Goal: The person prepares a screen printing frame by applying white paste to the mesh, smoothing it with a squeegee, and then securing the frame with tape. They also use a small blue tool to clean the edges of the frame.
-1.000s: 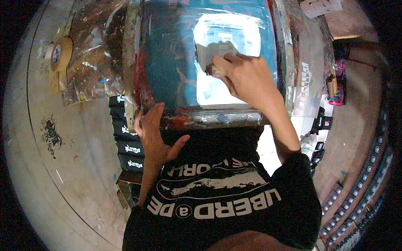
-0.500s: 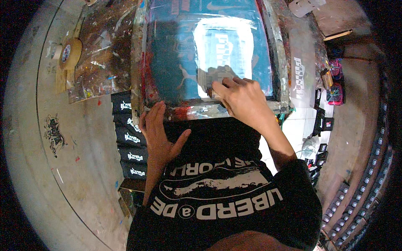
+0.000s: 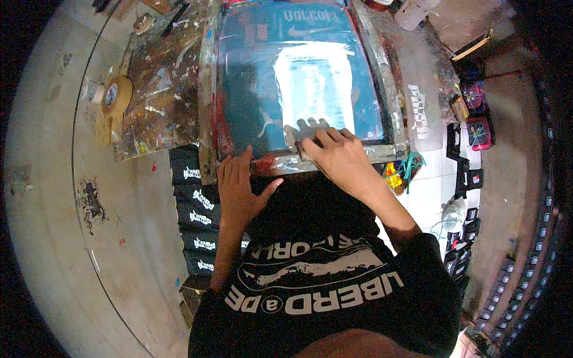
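Observation:
A screen-printing frame [image 3: 210,113] with blue mesh [image 3: 243,77] lies in front of me. White ink [image 3: 345,89] borders a lettered design on the mesh, brightly lit. At the near end of this patch my right hand [image 3: 341,160] is closed around a squeegee [image 3: 307,150], mostly covered by the fingers. Its shadow falls on the ink just beyond. My left hand [image 3: 243,192] is open at the frame's near left corner, fingers stretched over the paint-stained rim and thumb apart. Whether it presses on the rim, I cannot tell.
Left of the frame is a paint-spattered tabletop [image 3: 170,110] with a tape roll [image 3: 117,95]. Black printed pieces [image 3: 196,213] lie below it. A translucent sheet with lettering [image 3: 422,119] is at the right, near a whitish container [image 3: 415,15]. Rows of small dark pieces [image 3: 519,268] run along the far right.
My right hand has drawn the squeegee slightly toward me, closer to the frame's near rim. My left hand stays by the near left corner. The whole view has shifted a little.

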Demonstrator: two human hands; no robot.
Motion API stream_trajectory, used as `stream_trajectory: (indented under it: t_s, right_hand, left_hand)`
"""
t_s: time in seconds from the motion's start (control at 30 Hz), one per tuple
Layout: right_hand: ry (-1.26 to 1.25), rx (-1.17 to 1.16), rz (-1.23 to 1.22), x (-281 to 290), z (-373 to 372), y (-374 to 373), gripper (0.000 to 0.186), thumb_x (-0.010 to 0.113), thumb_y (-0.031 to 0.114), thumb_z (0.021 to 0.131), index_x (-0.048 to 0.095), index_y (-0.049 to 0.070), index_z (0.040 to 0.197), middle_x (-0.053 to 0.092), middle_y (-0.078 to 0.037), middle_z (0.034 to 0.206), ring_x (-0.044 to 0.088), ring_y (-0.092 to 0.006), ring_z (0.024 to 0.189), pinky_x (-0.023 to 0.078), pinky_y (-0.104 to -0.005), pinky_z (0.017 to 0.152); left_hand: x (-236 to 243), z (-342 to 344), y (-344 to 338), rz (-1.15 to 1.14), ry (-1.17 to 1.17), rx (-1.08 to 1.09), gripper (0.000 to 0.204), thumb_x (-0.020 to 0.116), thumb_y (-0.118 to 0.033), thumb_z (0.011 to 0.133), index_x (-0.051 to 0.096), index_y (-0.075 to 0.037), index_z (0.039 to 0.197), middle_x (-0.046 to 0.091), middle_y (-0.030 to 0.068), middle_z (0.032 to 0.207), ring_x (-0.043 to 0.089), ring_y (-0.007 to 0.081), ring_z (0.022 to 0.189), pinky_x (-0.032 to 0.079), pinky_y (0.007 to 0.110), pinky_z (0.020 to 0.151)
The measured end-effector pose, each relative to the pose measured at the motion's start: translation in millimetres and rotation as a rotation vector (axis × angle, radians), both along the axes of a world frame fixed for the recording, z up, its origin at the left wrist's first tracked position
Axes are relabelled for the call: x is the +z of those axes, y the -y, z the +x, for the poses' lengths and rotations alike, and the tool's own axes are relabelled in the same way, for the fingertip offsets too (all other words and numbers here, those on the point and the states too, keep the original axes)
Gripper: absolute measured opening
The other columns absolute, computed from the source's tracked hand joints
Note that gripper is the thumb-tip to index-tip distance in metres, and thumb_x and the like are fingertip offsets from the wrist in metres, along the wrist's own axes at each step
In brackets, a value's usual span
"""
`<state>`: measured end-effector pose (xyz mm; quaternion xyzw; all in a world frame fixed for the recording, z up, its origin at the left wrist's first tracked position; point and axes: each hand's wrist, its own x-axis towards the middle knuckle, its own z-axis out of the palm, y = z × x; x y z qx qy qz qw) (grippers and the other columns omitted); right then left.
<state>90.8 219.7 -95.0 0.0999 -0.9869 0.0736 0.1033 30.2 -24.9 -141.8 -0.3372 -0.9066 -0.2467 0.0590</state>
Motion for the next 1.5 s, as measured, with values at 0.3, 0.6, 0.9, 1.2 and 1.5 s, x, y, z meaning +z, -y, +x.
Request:
stream_trajectory:
  t_s: [0.3,0.6,0.9,1.2,1.5]
  right_hand:
    - [0.127,-0.081,-0.077,15.0,16.3,10.4,0.032,0.062,0.024,0.091,0.055,0.004,0.115,0.058,-0.017,0.102,0.059,-0.0340,0.101,0.043,-0.0456,0.093]
    - [0.131,-0.129,-0.108,27.9,18.7,13.1,0.038,0.062,0.026,0.093,0.056,0.001,0.120,0.057,-0.019,0.110,0.054,-0.0362,0.110,0.038,-0.0502,0.101]
    - [0.128,-0.150,-0.146,67.6,22.2,17.8,0.057,0.078,0.034,0.078,0.057,0.004,0.121,0.056,-0.016,0.103,0.055,-0.0342,0.104,0.039,-0.0481,0.098]
    - [-0.251,-0.034,0.149,119.2,-13.8,-10.8,0.090,0.086,0.037,0.057,0.054,0.013,0.137,0.051,-0.009,0.093,0.055,-0.0271,0.090,0.042,-0.0414,0.077]
    - [-0.206,-0.048,0.075,335.7,-125.2,-40.4,0.070,0.082,0.044,0.062,0.067,-0.006,0.108,0.072,-0.019,0.089,0.069,-0.0309,0.078,0.057,-0.0389,0.072]
  left_hand:
    - [-42.1,-6.6,11.5,0.154,-0.034,0.051,0.082,0.088,-0.046,0.067,0.056,0.000,0.127,0.065,0.0123,0.114,0.058,0.0365,0.105,0.044,0.047,0.096]
    - [-27.6,-8.4,9.8,0.129,0.014,0.059,0.063,0.091,-0.045,0.062,0.066,-0.008,0.107,0.068,0.0090,0.107,0.061,0.0338,0.103,0.047,0.045,0.093]
    - [13.4,-16.3,8.7,0.175,-0.004,0.040,0.061,0.093,-0.044,0.059,0.068,-0.010,0.103,0.068,0.0074,0.098,0.062,0.0323,0.093,0.050,0.042,0.085]
    - [130.7,-50.8,-11.2,0.288,-0.191,0.028,0.065,0.094,-0.048,0.054,0.066,-0.008,0.097,0.067,0.0093,0.094,0.064,0.0300,0.088,0.050,0.042,0.080]
    - [114.9,-129.0,-101.2,0.318,-0.508,-0.347,0.041,0.078,-0.033,0.082,0.064,-0.006,0.108,0.066,0.0121,0.101,0.063,0.0294,0.091,0.047,0.042,0.081]
